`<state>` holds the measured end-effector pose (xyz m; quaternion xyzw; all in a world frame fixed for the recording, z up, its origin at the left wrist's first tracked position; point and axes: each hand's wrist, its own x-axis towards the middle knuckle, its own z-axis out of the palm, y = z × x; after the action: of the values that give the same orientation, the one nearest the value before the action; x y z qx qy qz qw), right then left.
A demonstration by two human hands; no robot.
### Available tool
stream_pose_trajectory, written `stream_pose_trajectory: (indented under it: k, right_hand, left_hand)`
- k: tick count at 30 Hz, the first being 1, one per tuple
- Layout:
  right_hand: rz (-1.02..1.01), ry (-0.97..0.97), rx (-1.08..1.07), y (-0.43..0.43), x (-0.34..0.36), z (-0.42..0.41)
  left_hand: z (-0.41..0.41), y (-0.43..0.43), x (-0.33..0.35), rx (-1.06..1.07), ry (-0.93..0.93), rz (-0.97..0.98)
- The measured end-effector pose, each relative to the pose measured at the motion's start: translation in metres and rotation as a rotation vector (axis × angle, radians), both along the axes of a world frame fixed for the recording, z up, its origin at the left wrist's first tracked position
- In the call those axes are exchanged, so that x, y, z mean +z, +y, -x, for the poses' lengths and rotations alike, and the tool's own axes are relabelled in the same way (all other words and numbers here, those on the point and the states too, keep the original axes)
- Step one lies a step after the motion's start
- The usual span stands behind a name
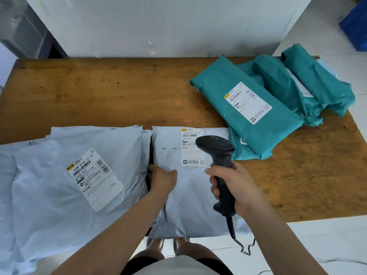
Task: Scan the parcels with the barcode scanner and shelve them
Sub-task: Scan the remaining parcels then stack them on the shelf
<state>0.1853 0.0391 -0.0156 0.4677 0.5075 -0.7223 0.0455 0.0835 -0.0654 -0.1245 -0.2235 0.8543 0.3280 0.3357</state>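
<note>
A wooden table (95,96) with a worn, stained brown top filled the middle of the view. Its far edge met a white wall (178,22) (scuffed and flaking in a few spots). A pale floor (317,239) showed beyond the table's near edge. At the upper right corner stood a blue bin (355,26), well apart from the table and partly cut off by the frame.

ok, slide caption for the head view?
Right hand aims barcode scanner at a grey parcel while left hand grips its edge.
</note>
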Motion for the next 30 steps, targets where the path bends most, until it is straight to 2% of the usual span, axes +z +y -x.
stream_pose_trajectory:
  k: [4, 10, 14, 17, 20, 24, 27, 30]
  right_hand:
    - [-0.037, -0.02, 0.017, -0.001, -0.006, 0.009]
    - [-0.058, -0.06, 0.031, -0.003, -0.01, 0.014]
    - [-0.049, -0.058, 0.006, -0.004, -0.009, 0.015]
    - [-0.048, -0.047, -0.012, -0.005, -0.005, 0.014]
    - [-0.064, -0.031, -0.038, -0.005, 0.001, 0.009]
    - [-0.101, 0.006, -0.117, 0.0, 0.014, -0.002]
    - [-0.127, 0.018, -0.148, 0.006, 0.028, -0.01]
    - [-0.141, 0.039, -0.134, 0.009, 0.041, -0.012]
  left_hand:
    - [0.004, -0.002, -0.009, 0.054, 0.012, -0.037]
    - [0.006, -0.012, -0.011, -0.08, 0.018, -0.152]
    - [0.007, -0.007, -0.009, 0.11, -0.041, -0.202]
    - [0.006, -0.011, -0.006, 0.056, -0.025, -0.283]
    - [0.006, -0.014, 0.013, 0.0, -0.012, -0.473]
    - [0.008, -0.014, 0.059, -0.183, 0.061, -0.658]
    - [0.027, -0.033, 0.104, -0.189, 0.082, -0.857]
    - [0.062, -0.078, 0.142, -0.193, 0.185, -0.9]
